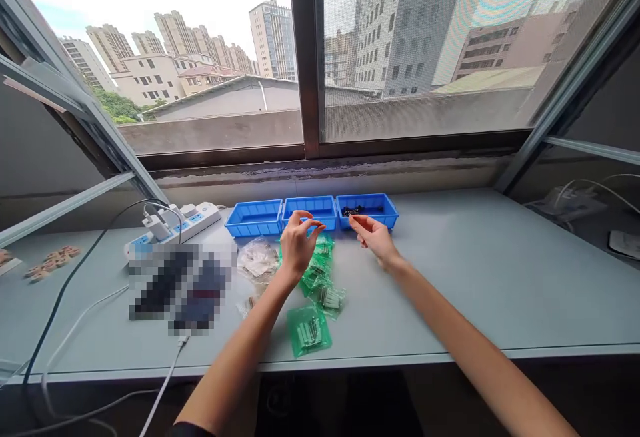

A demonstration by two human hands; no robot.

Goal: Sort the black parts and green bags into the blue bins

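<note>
Take the middle blue bin (310, 204) as reference; I view it from the near edge of the table (450, 277), with the window (311, 90) behind it. The right blue bin (383, 202) stands just beside the reference bin on the right, and the left blue bin (254, 225) just beside it on the left; the three form one row.

Small dark parts (351, 211) lie in the right blue bin, thus to the right of the reference bin.

Left hand (299, 245): positioned in the line of sight to the near wall of the reference bin, palm turned inward. Thumb and forefinger curve toward each other; I cannot tell whether the tips meet or hold anything.

Right hand (373, 237): positioned to the right of the reference bin, fingertips overlapping my view of the right blue bin. Thumb and forefinger are drawn close at the tips; I cannot tell whether a small part is pinched there.

Green packets (316, 273) lie on the near side of the reference bin, the nearest one holding slim pale pieces (310, 333). A crumpled clear bag (257, 258) lies to its near left. A white power strip (203, 218) sits farther left of it, beyond the left blue bin.
</note>
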